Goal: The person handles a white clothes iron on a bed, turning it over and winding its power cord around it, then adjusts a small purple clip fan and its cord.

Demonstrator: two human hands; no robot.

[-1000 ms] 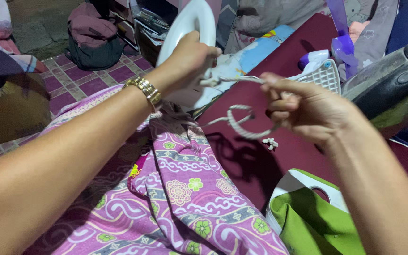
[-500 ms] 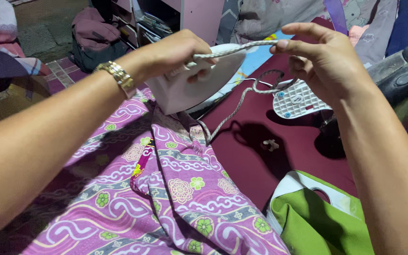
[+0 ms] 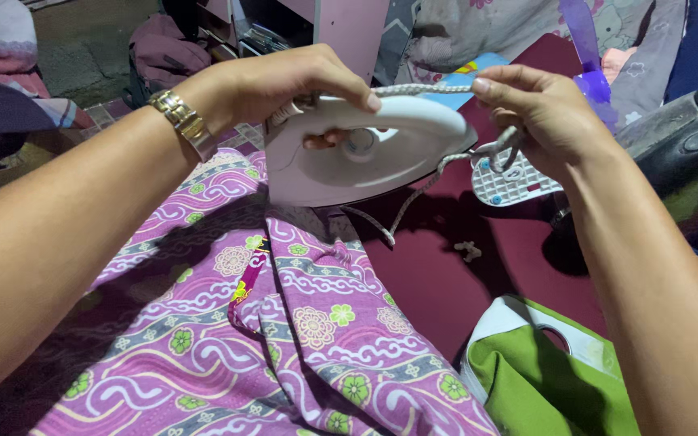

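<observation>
I see the iron (image 3: 365, 153), white and pale pink, held up in the air on its side, above the near edge of a purple patterned cloth (image 3: 268, 339). My left hand (image 3: 284, 85) is closed around its handle, fingers curled over the top and the thumb underneath. The braided cord (image 3: 426, 89) runs along the top of the iron to my right hand (image 3: 543, 113), which pinches it between thumb and fingers just beside the iron's tip; more cord loops down under that hand and trails back beneath the iron. Just under my right hand lies a white perforated plastic piece (image 3: 515, 184) on a maroon surface (image 3: 446, 274). Nearer me, below my right forearm, sits a green and white bag (image 3: 543, 379). A gold watch (image 3: 179, 119) is on my left wrist.
</observation>
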